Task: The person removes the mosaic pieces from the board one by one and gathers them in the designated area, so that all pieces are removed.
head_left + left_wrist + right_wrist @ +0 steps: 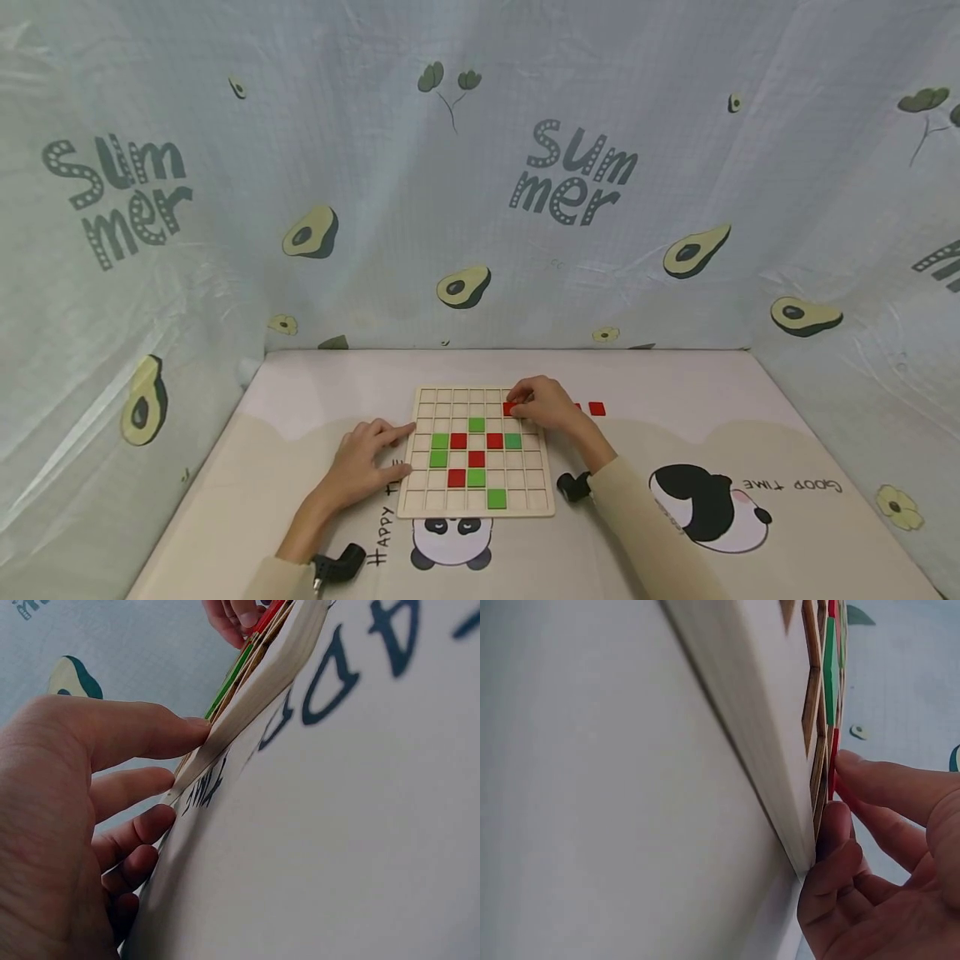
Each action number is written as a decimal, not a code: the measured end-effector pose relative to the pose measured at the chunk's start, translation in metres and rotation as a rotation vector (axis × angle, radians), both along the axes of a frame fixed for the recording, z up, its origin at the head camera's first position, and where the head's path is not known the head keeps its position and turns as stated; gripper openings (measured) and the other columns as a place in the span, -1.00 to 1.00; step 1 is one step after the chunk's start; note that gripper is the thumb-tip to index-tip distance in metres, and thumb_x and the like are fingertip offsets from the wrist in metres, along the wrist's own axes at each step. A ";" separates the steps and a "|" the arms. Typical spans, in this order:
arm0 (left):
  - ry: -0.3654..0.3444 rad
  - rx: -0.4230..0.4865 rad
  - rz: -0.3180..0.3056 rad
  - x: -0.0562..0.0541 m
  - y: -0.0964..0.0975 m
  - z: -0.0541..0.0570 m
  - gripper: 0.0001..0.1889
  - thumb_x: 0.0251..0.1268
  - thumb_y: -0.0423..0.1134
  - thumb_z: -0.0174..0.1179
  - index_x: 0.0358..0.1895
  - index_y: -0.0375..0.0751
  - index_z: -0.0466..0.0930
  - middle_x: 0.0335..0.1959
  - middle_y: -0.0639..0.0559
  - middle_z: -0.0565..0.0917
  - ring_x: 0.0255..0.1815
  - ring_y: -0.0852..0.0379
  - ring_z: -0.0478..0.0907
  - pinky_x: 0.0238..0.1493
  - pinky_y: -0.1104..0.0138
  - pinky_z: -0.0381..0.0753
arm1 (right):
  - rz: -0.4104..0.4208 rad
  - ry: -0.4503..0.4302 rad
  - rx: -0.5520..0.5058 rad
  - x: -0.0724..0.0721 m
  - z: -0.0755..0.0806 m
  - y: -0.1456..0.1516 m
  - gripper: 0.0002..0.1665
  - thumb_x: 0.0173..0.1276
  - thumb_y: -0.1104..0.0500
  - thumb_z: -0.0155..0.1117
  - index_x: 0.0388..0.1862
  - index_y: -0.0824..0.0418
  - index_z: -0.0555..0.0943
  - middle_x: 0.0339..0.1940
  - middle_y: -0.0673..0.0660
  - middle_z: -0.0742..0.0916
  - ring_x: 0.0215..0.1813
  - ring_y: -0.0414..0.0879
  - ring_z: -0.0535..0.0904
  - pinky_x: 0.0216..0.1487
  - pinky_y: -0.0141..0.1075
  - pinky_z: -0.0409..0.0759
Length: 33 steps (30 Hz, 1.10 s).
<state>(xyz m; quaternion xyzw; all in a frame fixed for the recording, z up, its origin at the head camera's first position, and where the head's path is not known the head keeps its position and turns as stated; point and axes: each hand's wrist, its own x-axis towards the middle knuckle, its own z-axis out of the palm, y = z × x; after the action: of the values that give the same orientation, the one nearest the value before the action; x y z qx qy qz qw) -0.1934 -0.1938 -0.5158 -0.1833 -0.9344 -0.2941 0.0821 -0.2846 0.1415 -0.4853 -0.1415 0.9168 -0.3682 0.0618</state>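
Note:
A pale wooden grid board (525, 514) lies on the table, with red and green square tiles in some of its cells. Along its left edge, my left hand (358, 458) touches the frame with spread fingers; the left wrist view shows a fingertip (196, 729) against the wooden side. Over the board's upper right, my right hand (549, 403) pinches a red tile (508, 409) between thumb and fingers. In the right wrist view this red tile (833, 761) is seen edge-on at the grid, partly hidden by the thumb.
Just right of the board lies a loose red tile (597, 408), with another partly hidden by the right hand. The table cover (600, 550) carries printed pandas and lettering. Behind it hangs a pale curtain (390, 167) printed with avocados.

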 end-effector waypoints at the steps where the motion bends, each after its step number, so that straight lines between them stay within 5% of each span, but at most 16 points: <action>1: 0.001 0.001 -0.001 0.000 0.000 0.000 -0.36 0.16 0.13 0.41 0.31 -0.05 0.66 -0.21 0.25 0.51 -0.13 0.24 0.32 -0.09 0.26 0.21 | 0.001 -0.003 0.003 0.000 0.001 0.000 -0.82 0.31 0.22 0.46 -0.12 0.18 0.77 -0.30 0.03 0.71 -0.26 -0.13 0.53 -0.18 -0.27 0.50; 33: 0.003 0.000 0.008 0.001 -0.001 -0.001 -0.37 0.17 0.13 0.39 0.31 -0.04 0.66 -0.22 0.26 0.50 -0.14 0.24 0.31 -0.10 0.26 0.20 | 0.024 0.001 0.021 0.000 0.001 0.000 -0.86 0.28 0.22 0.49 -0.24 0.14 0.67 -0.32 0.03 0.67 -0.27 -0.13 0.51 -0.19 -0.25 0.47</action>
<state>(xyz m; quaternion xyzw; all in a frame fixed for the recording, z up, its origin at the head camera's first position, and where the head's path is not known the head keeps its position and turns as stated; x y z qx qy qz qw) -0.1927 -0.1946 -0.5172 -0.1801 -0.9350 -0.2936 0.0844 -0.2849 0.1413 -0.4844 -0.1520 0.9190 -0.3575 0.0672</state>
